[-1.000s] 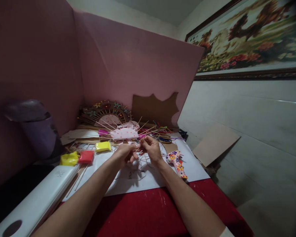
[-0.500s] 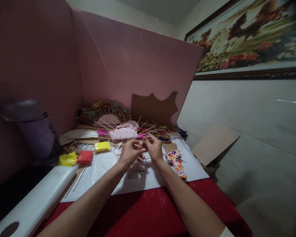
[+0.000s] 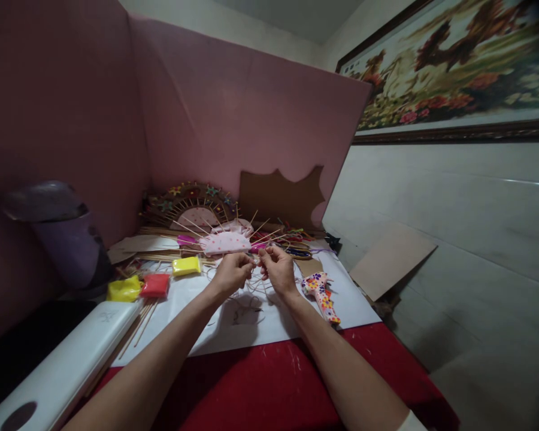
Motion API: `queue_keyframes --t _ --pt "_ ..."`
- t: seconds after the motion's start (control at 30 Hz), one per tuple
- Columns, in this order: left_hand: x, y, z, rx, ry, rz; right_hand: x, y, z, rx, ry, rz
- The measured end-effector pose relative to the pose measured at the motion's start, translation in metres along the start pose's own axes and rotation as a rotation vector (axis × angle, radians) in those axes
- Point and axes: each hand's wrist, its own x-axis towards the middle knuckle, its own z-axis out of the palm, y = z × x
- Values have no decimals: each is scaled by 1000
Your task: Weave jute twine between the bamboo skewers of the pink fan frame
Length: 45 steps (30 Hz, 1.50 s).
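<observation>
My left hand (image 3: 233,273) is closed in a pinch above the white paper (image 3: 179,311). A short gap away, my right hand (image 3: 278,272) pinches too, with thumb and forefinger together. Loops of thin brownish string (image 3: 250,292) run below and between the fingers; the part inside the fingertips is too small to see clearly. Just behind the hands lies a pink dotted half-round piece (image 3: 227,242) with thin wooden sticks fanning out of it. To the right of my right hand rests a flower-patterned glue gun (image 3: 321,296).
Yellow packets (image 3: 186,266) and a red packet (image 3: 155,286) lie left. A long white device (image 3: 67,365) and loose sticks (image 3: 137,329) are nearer me. A decorated arch (image 3: 193,203) and brown cardboard (image 3: 281,197) stand behind. A purple bin (image 3: 69,245) is far left.
My left hand has drawn a little to the left, away from my right hand, widening the gap between the fingertips. More of the string shows below. My right hand has barely moved.
</observation>
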Motion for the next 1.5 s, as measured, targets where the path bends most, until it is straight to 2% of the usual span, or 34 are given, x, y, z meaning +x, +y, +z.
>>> queue_keyframes --t 0.1,0.17,0.4,0.57,0.8,1.03,1.2,1.5 --pt "-3 4 -3 -245 -190 -118 1 0 0 56 -30 -24" --pt "-6 7 -4 -339 -249 -128 0 0 0 116 -77 8" --pt "-5 7 -3 -272 -75 -49 -2 1 3 174 -96 80" --pt "-5 8 1 -340 -69 -7 3 6 1 215 -41 106" --pt "-10 13 7 -571 -1 -310 1 3 2 239 -54 48" --pt "-8 9 4 -597 35 -411 -4 -1 4 294 -144 19" --pt "-9 7 3 -547 59 -366 -5 0 6 271 -164 18" --pt "-7 6 5 -377 41 -182 -1 2 4 232 -66 74"
